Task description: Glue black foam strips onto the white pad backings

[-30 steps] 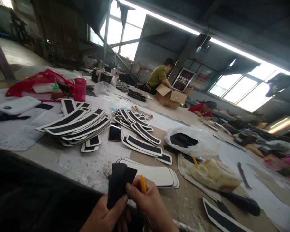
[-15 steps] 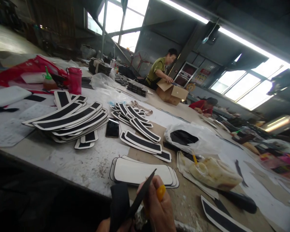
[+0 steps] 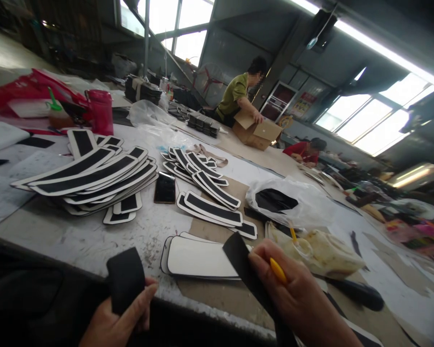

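Note:
My left hand (image 3: 125, 315) is closed on a black piece (image 3: 126, 277) of sheet material at the table's front edge; whether it is one layer or several I cannot tell. Farther right, my right hand (image 3: 296, 289) pinches a long black strip (image 3: 253, 277) that hangs down past the lower frame edge. A yellow object (image 3: 278, 271), perhaps a tool's handle, pokes out between the same fingers. Beneath the strip lies a small stack of white rounded panels (image 3: 198, 258) with dark edges, partly covered by the strip and hand.
Curved white pieces with black strips (image 3: 90, 176) are piled at left, with more pieces (image 3: 213, 209) mid-table. Between them lies a phone (image 3: 165, 188). A plastic bag (image 3: 292, 202) and a stained yellowish container (image 3: 314, 253) stand right. Behind, a person handles a cardboard box (image 3: 256, 131).
My hands have moved apart. The left went left with the black piece, and the right went right and up with the long strip and the yellow object. The view shifted slightly.

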The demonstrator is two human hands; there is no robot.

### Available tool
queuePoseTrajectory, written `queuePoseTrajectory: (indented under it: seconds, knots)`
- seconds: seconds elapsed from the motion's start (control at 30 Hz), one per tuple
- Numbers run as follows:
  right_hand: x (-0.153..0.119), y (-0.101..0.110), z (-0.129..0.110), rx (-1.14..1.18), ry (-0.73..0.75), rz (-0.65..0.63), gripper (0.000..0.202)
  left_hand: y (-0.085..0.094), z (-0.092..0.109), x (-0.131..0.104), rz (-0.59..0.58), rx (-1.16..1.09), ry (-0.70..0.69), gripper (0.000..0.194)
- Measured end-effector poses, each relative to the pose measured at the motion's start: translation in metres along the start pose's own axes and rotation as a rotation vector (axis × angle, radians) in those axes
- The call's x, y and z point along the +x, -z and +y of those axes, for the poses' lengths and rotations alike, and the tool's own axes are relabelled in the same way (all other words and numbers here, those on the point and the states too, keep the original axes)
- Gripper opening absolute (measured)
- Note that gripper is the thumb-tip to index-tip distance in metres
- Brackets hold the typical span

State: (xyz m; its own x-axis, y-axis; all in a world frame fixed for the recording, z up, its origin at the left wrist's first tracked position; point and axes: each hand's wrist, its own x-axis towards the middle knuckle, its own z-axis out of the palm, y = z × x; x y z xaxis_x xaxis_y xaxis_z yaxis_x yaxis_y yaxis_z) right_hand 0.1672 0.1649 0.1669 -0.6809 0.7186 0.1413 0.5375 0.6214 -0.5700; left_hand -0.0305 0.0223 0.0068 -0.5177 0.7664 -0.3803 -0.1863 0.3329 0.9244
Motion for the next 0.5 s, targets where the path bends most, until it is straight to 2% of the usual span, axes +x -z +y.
queuePoseTrajectory:
  seconds: [0.07,0.13,0.23,0.33,0.5]
  knots:
    - [0.014,0.003,-0.005,-0.164,0.023,-0.179,0.024,-0.001,0.021,0.012,0.06,0.034,-0.022,0.062]
    - [0.031,-0.003,-0.011,-0.375,0.072,-0.319,0.008,-0.005,0.04,0.022,0.056,0.086,-0.02,0.063]
    - [0.055,-0.02,-0.016,-0.563,0.194,-0.47,0.014,-0.01,0.054,0.034,0.013,0.244,-0.002,0.058]
    - [0.074,-0.037,-0.016,-0.642,0.285,-0.541,0.01,-0.01,0.056,0.041,-0.001,0.351,-0.012,0.051]
    - [0.092,-0.055,-0.004,-0.738,0.36,-0.571,0.013,-0.008,0.054,0.043,-0.03,0.375,-0.047,0.046]
